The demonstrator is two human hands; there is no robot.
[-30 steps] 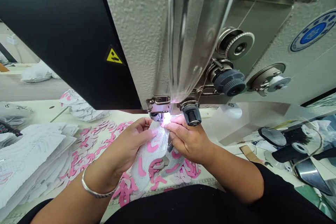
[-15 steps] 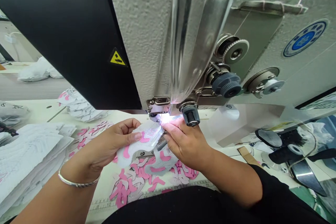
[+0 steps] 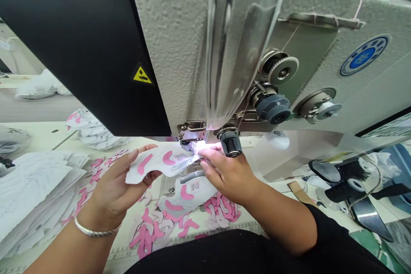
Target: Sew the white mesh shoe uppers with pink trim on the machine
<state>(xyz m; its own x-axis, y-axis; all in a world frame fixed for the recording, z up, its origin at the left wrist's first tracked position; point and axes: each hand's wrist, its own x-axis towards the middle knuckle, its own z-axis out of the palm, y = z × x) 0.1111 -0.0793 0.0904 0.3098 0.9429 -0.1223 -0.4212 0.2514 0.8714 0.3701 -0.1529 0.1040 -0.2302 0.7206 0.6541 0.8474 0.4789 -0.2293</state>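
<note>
As the left hand [image 3: 117, 188] holds fabric [image 3: 157, 162], a bag [image 3: 19, 134] perhaps contains cloth [image 3: 11, 147].

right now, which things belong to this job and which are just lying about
Likely in the job:
white mesh piece in the left hand
sewing machine
pink strips
stacked white pieces

Seemingly just lying about:
black spool
brown strip
plastic bag

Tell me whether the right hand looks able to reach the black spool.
Probably yes: the black spool lies out beyond the right hand, with only low things, such as a brown strip, seemingly between. But the fingers are at the white fabric under the machine, and would have to leave it.
</note>
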